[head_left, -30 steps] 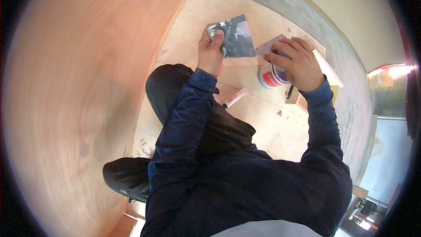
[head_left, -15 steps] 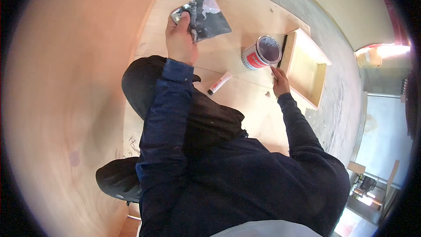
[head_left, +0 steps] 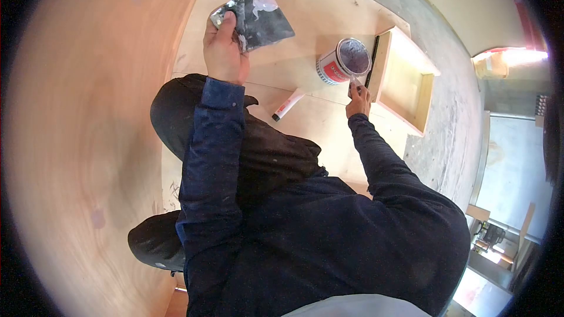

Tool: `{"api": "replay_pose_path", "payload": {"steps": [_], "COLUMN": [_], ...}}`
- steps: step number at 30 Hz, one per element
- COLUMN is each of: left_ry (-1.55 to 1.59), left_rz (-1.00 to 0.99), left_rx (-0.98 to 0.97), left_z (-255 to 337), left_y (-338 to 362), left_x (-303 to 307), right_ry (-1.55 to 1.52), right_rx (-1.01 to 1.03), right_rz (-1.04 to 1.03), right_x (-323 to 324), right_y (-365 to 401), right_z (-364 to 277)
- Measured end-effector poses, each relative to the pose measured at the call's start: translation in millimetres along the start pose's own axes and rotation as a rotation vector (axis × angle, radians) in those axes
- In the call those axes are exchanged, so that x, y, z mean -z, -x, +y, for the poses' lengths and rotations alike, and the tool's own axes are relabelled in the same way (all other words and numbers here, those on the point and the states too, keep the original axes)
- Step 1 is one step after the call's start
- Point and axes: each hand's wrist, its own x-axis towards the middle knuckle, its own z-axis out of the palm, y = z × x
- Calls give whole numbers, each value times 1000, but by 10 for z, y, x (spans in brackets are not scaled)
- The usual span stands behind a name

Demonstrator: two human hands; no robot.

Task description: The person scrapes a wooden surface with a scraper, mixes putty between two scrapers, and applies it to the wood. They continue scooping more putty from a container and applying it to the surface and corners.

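My left hand grips the corner of a dark, flat putty board, thumb on top; a pale pink smear of putty lies on its face. An open putty can with a red and white label and grey contents stands tilted in view on the plywood. At the near edge of its rim, my right hand is closed around a small putty knife, mostly hidden by the fingers. Between my hands a white tube with a black cap lies on the plywood.
A shallow wooden drawer box stands right of the can. A tall plywood panel rises on my left. Grey concrete floor shows past the plywood sheet. My bent knee sits below my left hand.
My right hand has moved left and up against the can's near rim with the putty knife. The whole view has shifted slightly; my left hand still holds the putty board.
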Motion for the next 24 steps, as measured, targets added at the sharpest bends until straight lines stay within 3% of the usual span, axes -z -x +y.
{"api": "replay_pose_path", "payload": {"steps": [2,3,5,7,9,11,12,14,15,17,18,19,21,23,24], "left_ry": [11,14,14,-8,-18,28,27,62,62,94,109,108,164,188,226], "left_rz": [5,-11,-23,-33,-6,23,20,45,45,68,52,58,25,74,77], "left_rx": [13,17,7,46,42,58,51,51,37,-11,-49,-64,-117,-167,-165], "left_z": [-4,2,26,21,39,98,100,91,110,156,193,288,478,583,633], "left_y": [-2,0,-34,-23,4,33,28,4,6,39,57,112,280,389,437], "left_x": [0,7,17,67,55,-4,-8,8,2,15,75,91,112,210,252], "right_ry": [218,-31,-41,-646,-2468,-2628,-2629,-1810,-1810,-2852,-2636,-2629,-1901,-1724,-1464], "right_rx": [-151,-92,36,-411,-929,-658,-649,-784,-771,-460,-596,-594,-474,-525,-456], "right_rz": [-359,-232,-397,-580,-978,-1157,-1165,-627,-638,-1212,-1139,-1161,-918,-896,-863], "right_x": [242,-384,-648,-428,-537,166,204,250,272,330,422,378,201,-207,-500], "right_y": [65,223,374,374,298,56,-7,-179,-276,-454,-536,-610,-765,-979,-1122], "right_z": [-215,447,809,311,429,-441,-469,-502,-636,-981,-1022,-1035,-1040,-1017,-983]}}
